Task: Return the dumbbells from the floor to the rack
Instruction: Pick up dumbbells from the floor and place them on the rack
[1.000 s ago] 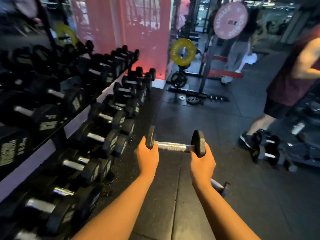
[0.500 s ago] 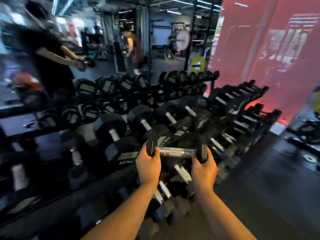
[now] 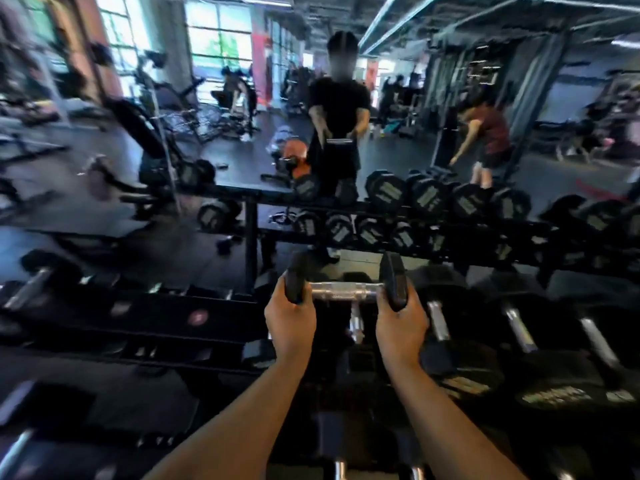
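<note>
Dumbbell (image 3: 343, 289) held level just below centre frame, one only, carried at both ends over the rack (image 3: 252, 237). Left hand (image 3: 290, 323) wrapped around the left black head at 9 o'clock of the chrome handle; right hand (image 3: 401, 323) clasping the right head at 3 o'clock. Handle bare between the two hands, touched by neither. Directly beneath, at 6 o'clock, one racked dumbbell (image 3: 356, 322) with its chrome handle pointing away, partly hidden by the held one. Further out toward 3 and 4 o'clock, three more chrome handles (image 3: 519, 332) side by side on the same tier. Toward 12 and 1 o'clock, two upper rows of black round heads (image 3: 429, 195); exact count lost to blur. Beyond at 12 o'clock, mirror (image 3: 242, 98) showing a person in black (image 3: 339, 109) holding a bar.
</note>
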Available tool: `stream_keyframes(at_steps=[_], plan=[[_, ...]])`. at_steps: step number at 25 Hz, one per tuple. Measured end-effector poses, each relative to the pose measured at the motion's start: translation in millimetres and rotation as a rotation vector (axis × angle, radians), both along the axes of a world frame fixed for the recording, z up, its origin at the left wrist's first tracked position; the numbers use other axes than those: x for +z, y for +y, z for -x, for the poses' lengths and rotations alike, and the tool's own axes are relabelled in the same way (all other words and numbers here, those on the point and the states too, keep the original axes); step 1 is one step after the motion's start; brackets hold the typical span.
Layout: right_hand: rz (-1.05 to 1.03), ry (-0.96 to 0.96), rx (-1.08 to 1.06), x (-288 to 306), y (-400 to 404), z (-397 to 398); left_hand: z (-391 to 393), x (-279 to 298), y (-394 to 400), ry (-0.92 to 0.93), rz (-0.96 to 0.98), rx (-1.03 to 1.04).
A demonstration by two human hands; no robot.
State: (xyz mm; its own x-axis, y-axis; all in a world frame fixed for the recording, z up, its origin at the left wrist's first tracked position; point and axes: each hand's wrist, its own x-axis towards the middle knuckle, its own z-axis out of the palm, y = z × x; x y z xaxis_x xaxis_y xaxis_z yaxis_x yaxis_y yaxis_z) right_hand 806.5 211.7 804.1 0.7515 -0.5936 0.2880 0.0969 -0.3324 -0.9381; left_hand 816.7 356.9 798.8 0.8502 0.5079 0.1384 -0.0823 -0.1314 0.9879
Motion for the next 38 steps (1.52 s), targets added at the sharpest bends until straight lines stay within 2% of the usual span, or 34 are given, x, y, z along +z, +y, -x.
stream_keyframes(at_steps=[4,8,14,23,31,38], plan=[[0.04,0.005,0.272,-6,92,-70,-26,2,88,-0.007,0.045,0.276],[0.042,-0.05,0.539,-6,178,-107,-34,5,162,-0.029,0.033,0.534],[0.1,-0.081,0.776,-26,297,-135,-28,-4,263,0.022,0.003,0.824],[0.226,-0.022,1.016,-58,425,-204,-75,-66,363,0.056,0.146,1.056],[0.486,-0.009,1.173,-87,489,-296,-150,-133,398,0.145,0.317,1.103],[0.596,0.097,1.283,-142,523,-340,-181,-172,410,0.214,0.468,1.145]])
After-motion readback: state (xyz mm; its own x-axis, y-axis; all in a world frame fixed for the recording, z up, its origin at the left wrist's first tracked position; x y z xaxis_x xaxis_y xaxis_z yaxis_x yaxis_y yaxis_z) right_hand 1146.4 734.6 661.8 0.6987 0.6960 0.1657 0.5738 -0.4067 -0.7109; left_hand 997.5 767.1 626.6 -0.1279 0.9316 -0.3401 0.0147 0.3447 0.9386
